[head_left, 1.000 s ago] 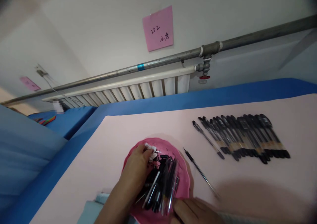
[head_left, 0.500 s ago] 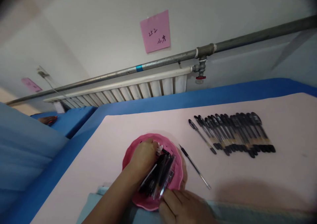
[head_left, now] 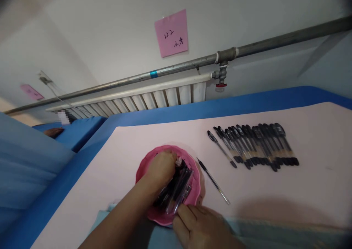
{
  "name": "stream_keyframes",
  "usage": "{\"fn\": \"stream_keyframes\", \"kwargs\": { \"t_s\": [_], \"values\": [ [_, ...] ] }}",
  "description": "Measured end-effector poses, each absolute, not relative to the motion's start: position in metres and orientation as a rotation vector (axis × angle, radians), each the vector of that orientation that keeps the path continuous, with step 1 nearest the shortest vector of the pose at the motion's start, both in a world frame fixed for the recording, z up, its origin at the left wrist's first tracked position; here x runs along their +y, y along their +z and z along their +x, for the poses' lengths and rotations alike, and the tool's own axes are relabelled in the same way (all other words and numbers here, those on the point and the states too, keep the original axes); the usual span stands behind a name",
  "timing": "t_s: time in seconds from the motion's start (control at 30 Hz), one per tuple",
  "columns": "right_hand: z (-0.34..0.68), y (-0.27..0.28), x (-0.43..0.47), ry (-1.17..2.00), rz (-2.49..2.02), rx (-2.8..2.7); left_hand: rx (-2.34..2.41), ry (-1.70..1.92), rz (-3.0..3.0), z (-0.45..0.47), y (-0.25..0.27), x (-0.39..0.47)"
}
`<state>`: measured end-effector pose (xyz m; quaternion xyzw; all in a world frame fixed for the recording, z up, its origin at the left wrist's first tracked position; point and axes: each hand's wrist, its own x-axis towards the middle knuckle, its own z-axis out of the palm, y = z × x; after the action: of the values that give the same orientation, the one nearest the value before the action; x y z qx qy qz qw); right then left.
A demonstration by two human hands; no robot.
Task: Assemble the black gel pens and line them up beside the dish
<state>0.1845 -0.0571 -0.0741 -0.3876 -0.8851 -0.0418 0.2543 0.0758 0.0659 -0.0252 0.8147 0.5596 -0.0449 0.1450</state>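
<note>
A pink scalloped plate [head_left: 141,164] holds a jumble of pen parts [head_left: 177,190], black pieces and clear barrels. My left hand [head_left: 162,168] reaches into it with curled fingers, their tips largely hidden; a small whitish piece [head_left: 178,162] shows beside them. At the plate's near right rim, my right hand [head_left: 196,223] is closed, its fingertips by a clear barrel; whatever it grips is hidden. Right of the plate lies an uncapped pen [head_left: 213,181], its tip pointing away from me. Beyond it, a single capped pen [head_left: 222,149] lies beside a row of several capped pens [head_left: 258,144].
A pale pink sheet [head_left: 115,157] covers most of the blue table [head_left: 154,117]. Behind stand a white radiator [head_left: 154,98], a metal pipe [head_left: 178,66] and a valve with a red handle [head_left: 221,85]. At far left, another person's hand [head_left: 54,132] rests on a blue surface.
My left hand has shifted slightly within the plate, and the pen parts beneath it have moved a little. My right hand stays at the rim. The whole view has shifted slightly.
</note>
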Motion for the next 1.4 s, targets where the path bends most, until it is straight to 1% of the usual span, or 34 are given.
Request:
{"fn": "stream_keyframes", "kwargs": {
  "t_s": [0.13, 0.3, 0.47, 0.57, 0.83, 0.93, 1.1, 1.23, 1.4],
  "values": [
    [0.185, -0.069, -0.056, -0.185, -1.033, -2.338, 1.762, -0.163, 2.397, 0.06, -0.024, 0.066],
    [0.187, -0.063, -0.055, -0.135, -1.01, -2.347, 1.887, -0.262, 2.435, 0.036, -0.026, 0.057],
    [0.186, -0.065, -0.054, -0.156, -0.999, -2.393, 1.741, -0.207, 2.513, 0.063, -0.027, 0.061],
    [0.184, -0.065, -0.054, -0.144, -1.025, -2.385, 1.735, -0.19, 2.507, 0.079, -0.026, 0.069],
    [0.184, -0.064, -0.053, -0.168, -1.041, -2.316, 1.914, -0.301, 2.466, 0.041, -0.023, 0.065],
    [0.183, -0.064, -0.053, -0.18, -1.024, -2.302, 1.897, -0.346, 2.458, 0.04, -0.021, 0.058],
    [0.182, -0.06, -0.053, -0.168, -1.014, -2.41, 1.706, -0.24, 2.472, 0.07, -0.02, 0.065],
    [0.182, -0.058, -0.054, -0.146, -1.021, -2.41, 1.73, -0.224, 2.452, 0.082, -0.02, 0.078],
    [0.181, -0.059, -0.056, -0.158, -1.058, -2.368, 1.865, -0.255, 2.418, 0.056, -0.018, 0.074]
  ]
}}
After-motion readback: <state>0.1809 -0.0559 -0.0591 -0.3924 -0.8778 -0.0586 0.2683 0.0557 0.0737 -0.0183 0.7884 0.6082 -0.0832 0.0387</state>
